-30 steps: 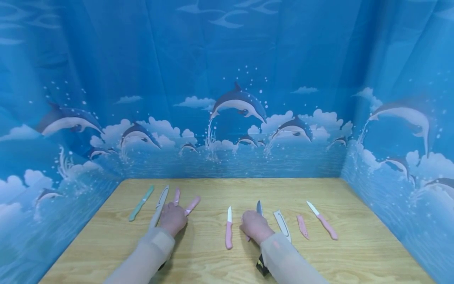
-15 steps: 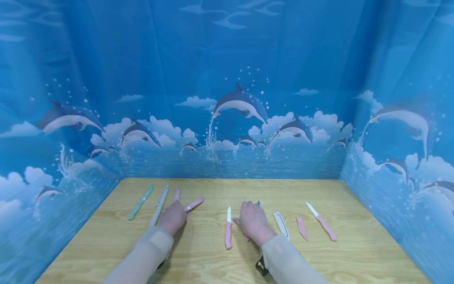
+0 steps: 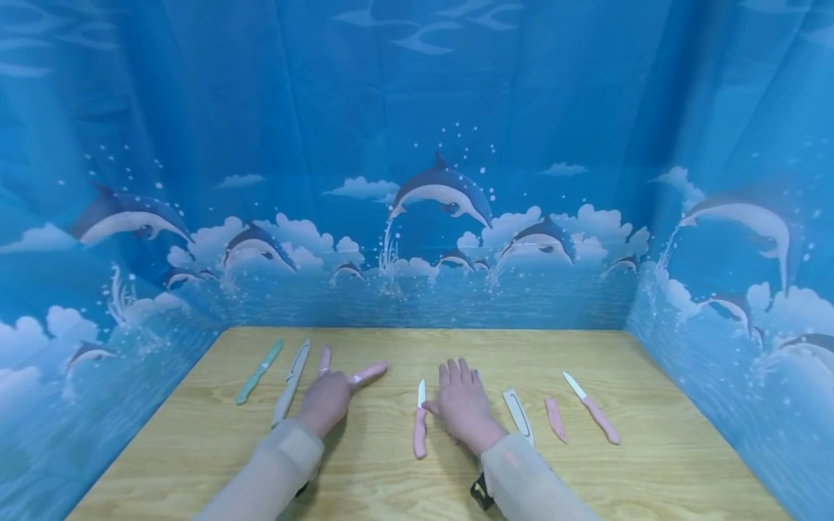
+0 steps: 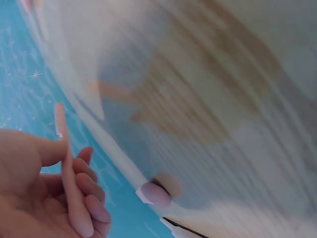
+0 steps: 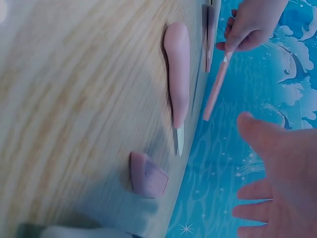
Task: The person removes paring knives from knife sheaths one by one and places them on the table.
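Observation:
My left hand (image 3: 326, 401) grips a slim pink sheathed knife (image 3: 369, 373), fingers curled round its handle in the left wrist view; a thin white strip shows between handle and pink sheath (image 4: 59, 116). My right hand (image 3: 464, 405), palm down with straight fingers, hovers beside a pink-handled paring knife (image 3: 420, 430) with bare blade. The right wrist view shows nothing in that hand. Below it on the table lies a pink sheath (image 5: 147, 176). A dark blade tip (image 3: 476, 375) peeks out past its fingers; the rest is hidden.
Left of my left hand lie a green knife (image 3: 259, 373) and a long whitish sheathed knife (image 3: 291, 383). Another pink piece (image 3: 325, 358) lies behind that hand. On the right are a white sheath (image 3: 517, 414), a pink sheath (image 3: 555, 418) and a pink-handled bare knife (image 3: 593, 409).
My right hand has uncurled, its fingers now straight over the table. My left hand has shifted slightly right, and the sheathed knife in it has moved right and turned more level.

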